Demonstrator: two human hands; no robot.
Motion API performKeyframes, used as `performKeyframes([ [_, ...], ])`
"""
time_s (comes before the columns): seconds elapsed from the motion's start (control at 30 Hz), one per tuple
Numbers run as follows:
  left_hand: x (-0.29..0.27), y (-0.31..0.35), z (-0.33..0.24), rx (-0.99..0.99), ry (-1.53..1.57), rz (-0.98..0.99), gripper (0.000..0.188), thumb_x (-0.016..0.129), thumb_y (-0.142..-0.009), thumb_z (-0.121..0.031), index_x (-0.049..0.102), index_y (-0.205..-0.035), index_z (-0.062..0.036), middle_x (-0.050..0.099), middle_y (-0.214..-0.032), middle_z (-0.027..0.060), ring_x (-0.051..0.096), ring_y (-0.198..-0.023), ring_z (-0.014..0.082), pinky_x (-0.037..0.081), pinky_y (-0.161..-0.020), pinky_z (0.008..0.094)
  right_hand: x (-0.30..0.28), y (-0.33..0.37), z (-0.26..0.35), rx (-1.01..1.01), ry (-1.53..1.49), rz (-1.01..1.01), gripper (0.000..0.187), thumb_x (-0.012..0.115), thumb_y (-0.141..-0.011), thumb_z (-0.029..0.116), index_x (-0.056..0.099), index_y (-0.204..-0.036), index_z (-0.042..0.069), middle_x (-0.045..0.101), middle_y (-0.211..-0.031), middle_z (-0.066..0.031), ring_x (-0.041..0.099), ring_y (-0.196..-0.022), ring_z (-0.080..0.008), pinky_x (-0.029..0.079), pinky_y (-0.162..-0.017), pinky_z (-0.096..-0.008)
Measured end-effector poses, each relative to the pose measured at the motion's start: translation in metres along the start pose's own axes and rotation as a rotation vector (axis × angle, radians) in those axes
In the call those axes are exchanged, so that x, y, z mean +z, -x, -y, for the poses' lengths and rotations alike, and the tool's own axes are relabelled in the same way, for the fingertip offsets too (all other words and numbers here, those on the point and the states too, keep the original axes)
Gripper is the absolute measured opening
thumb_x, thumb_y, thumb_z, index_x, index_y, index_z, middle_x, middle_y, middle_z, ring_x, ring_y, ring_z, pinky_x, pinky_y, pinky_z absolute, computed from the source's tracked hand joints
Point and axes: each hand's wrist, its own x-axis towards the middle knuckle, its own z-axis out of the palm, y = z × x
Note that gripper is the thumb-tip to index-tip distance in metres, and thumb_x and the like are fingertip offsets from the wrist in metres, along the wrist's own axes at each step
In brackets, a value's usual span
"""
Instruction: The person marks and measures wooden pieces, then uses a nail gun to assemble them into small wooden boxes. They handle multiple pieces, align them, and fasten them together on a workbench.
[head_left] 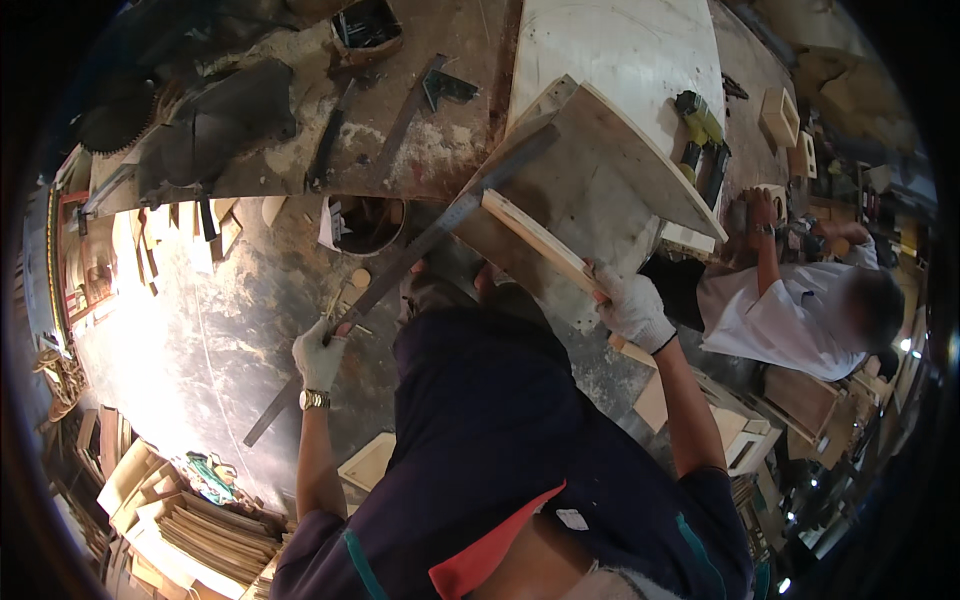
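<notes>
My left hand (pixel 320 360), in a white knit glove, is closed around a long flat dark metal bar (pixel 400 270) that looks like a straightedge. The bar slants up to the right, its far end lying over a curved-edged wooden panel (pixel 600 150) at the bench edge. A thin stick-like thing shows by the left fingers, too small to name. My right hand (pixel 635 308), gloved too, grips the near end of a pale wooden strip (pixel 535 237). This strip slants up to the left across the panel, its far end close to the bar.
A co-worker in a white shirt (pixel 800 310) works at the right. A yellow-green power tool (pixel 698 125) lies on the white board (pixel 620 45). On the brown bench are a try square (pixel 448 88) and an open box (pixel 365 35). Stacked wooden pieces (pixel 215 535) lie lower left.
</notes>
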Motion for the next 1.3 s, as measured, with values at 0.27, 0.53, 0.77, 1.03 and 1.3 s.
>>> performKeyframes([
  [0.27,0.03,0.01,-0.025,-0.079,0.034,0.06,0.046,0.086,-0.087,-0.043,0.063,-0.079,-0.0037,0.054,-0.063,0.0188,0.052,-0.057,0.0411,0.043,-0.055,0.0434,-0.004,-0.004,0.005,-0.016,-0.066,-0.02,0.053,0.068,-0.084,0.007,0.065,-0.136,0.017,0.071,-0.096,-0.0152,0.07,-0.077,-0.0391,0.056,-0.065,-0.0464],
  [0.53,0.042,0.02,-0.02,-0.092,0.0,0.082,0.041,0.084,-0.09,-0.039,0.064,-0.082,-0.0036,0.052,-0.062,0.0192,0.039,-0.055,0.0324,0.039,-0.053,0.0412,-0.005,-0.007,0.002,-0.019,-0.084,0.021,0.05,0.068,-0.085,0.007,0.065,-0.134,0.015,0.071,-0.098,-0.0159,0.069,-0.079,-0.0407,0.055,-0.067,-0.0483],
  [0.77,0.049,0.02,-0.029,-0.132,0.009,0.069,0.054,0.084,-0.089,-0.047,0.053,-0.075,-0.0042,0.048,-0.06,0.0186,0.042,-0.055,0.0406,0.039,-0.053,0.0438,0.004,-0.008,-0.01,-0.085,-0.1,-0.046,0.043,0.069,-0.086,0.007,0.066,-0.128,0.011,0.07,-0.097,-0.0164,0.07,-0.081,-0.0404,0.055,-0.068,-0.0485],
  [1.03,0.044,0.021,-0.042,-0.148,-0.039,0.094,0.055,0.083,-0.089,-0.047,0.053,-0.074,-0.0038,0.047,-0.059,0.0179,0.042,-0.056,0.0411,0.038,-0.053,0.0439,0.0,-0.011,-0.006,-0.093,-0.159,-0.071,0.041,0.07,-0.085,0.003,0.068,-0.125,0.014,0.073,-0.1,-0.0125,0.071,-0.081,-0.0367,0.055,-0.067,-0.0471],
  [1.3,0.034,0.019,-0.054,-0.245,-0.134,0.187,0.045,0.083,-0.09,-0.046,0.065,-0.081,-0.0056,0.053,-0.06,0.0154,0.047,-0.054,0.0381,0.039,-0.053,0.043,-0.004,-0.015,-0.006,-0.099,-0.184,-0.028,0.047,0.07,-0.082,0.0,0.07,-0.127,0.014,0.074,-0.115,-0.0093,0.073,-0.089,-0.0324,0.059,-0.071,-0.0421],
])
